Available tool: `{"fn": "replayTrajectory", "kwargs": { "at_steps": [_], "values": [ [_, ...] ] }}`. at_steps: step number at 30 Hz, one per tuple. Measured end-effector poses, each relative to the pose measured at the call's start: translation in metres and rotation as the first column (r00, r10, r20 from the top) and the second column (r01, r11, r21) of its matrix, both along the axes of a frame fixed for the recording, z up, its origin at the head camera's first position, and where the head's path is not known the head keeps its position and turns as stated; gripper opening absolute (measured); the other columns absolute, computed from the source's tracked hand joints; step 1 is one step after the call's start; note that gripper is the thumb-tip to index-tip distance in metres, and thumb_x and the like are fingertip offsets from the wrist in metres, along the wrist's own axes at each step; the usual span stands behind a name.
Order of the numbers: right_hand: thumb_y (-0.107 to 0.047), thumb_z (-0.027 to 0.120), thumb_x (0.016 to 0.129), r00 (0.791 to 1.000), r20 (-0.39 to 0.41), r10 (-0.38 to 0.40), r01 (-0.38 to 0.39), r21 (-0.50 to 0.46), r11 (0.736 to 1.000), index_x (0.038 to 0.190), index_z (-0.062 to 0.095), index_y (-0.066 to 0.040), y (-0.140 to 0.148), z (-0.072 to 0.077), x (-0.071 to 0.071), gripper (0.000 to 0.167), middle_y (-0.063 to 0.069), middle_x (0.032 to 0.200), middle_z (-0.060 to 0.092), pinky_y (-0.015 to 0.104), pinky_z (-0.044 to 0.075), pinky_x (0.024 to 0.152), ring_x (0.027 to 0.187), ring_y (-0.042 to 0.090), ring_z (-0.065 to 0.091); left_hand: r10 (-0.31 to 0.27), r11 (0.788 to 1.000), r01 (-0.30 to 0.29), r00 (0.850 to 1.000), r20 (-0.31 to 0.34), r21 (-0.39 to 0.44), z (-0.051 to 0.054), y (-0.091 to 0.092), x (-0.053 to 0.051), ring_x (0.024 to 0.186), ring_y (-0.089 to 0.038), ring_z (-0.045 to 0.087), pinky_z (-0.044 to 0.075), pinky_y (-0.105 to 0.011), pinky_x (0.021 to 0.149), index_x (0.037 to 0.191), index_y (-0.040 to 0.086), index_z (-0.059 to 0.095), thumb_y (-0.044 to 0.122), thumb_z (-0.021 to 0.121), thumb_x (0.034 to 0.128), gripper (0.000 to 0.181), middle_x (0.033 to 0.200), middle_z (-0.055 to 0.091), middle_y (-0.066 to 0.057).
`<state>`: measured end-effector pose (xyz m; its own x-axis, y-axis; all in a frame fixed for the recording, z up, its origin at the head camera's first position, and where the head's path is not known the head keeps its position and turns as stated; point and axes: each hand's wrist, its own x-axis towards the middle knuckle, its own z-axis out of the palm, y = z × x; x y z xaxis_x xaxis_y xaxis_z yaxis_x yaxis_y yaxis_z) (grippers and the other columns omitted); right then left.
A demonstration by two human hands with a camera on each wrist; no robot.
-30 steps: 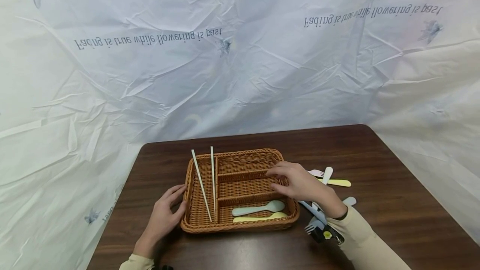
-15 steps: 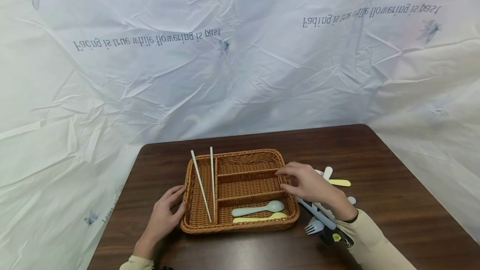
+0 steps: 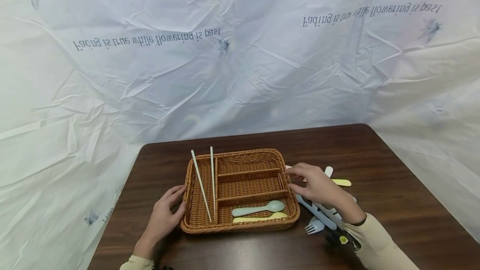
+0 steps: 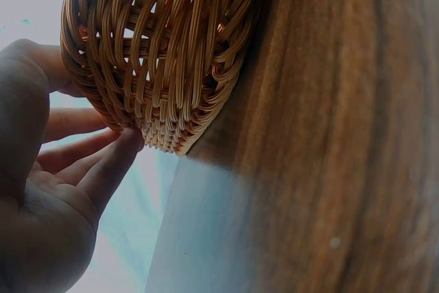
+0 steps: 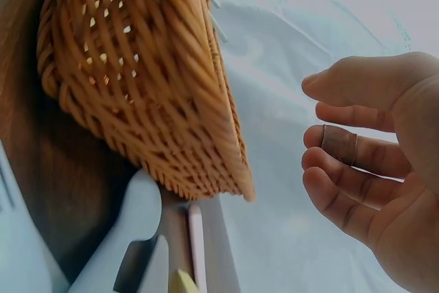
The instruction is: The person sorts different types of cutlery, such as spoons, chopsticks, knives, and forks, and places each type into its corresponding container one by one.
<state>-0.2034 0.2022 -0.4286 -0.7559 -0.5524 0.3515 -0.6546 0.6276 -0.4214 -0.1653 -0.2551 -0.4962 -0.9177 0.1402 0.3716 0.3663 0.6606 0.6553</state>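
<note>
A brown wicker basket (image 3: 247,198) with several compartments sits on the table. Two pale chopsticks (image 3: 200,184) lean in its left compartment, their tips over the far rim. In the near right compartment lie a pale green spoon (image 3: 258,208) and a yellow spoon (image 3: 258,218). My left hand (image 3: 165,211) touches the basket's left end with extended fingers, as the left wrist view also shows. My right hand (image 3: 315,182) is just off the basket's right end, fingers loosely bent and nothing between them. The right wrist view shows a gap between that hand (image 5: 370,149) and the wicker.
Right of the basket is a pile of cutlery, partly hidden by my right hand and forearm: a blue fork (image 3: 314,226), a blue handle (image 3: 318,215), a white handle (image 3: 328,171) and a yellow handle (image 3: 342,182). A patterned white sheet (image 3: 240,53) hangs behind the dark table (image 3: 348,149).
My right hand has moved right, from over the basket's right compartments to outside its right rim. The left hand, basket, chopsticks and spoons stay where they were.
</note>
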Motion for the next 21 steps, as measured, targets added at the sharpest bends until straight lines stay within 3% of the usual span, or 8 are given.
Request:
{"fn": "replayTrajectory", "kwargs": {
  "at_steps": [21],
  "values": [
    [-0.016, 0.072, 0.087, 0.988, 0.054, -0.145, 0.141, 0.078, 0.987, 0.115, 0.069, -0.011, 0.019, -0.015, 0.012, 0.029, 0.002, 0.102, 0.066, 0.028, 0.056, 0.065, 0.083, 0.016, 0.063, 0.000, 1.000, 0.000, 1.000, 0.004, 0.005, 0.000, 0.000, 0.000, 0.120, -0.030, 0.058, 0.059, -0.038, 0.088, 0.131, -0.001, 0.059, 0.003, 0.065, 0.0891, 0.043, 0.133, 0.054, -0.013]
  ]
}}
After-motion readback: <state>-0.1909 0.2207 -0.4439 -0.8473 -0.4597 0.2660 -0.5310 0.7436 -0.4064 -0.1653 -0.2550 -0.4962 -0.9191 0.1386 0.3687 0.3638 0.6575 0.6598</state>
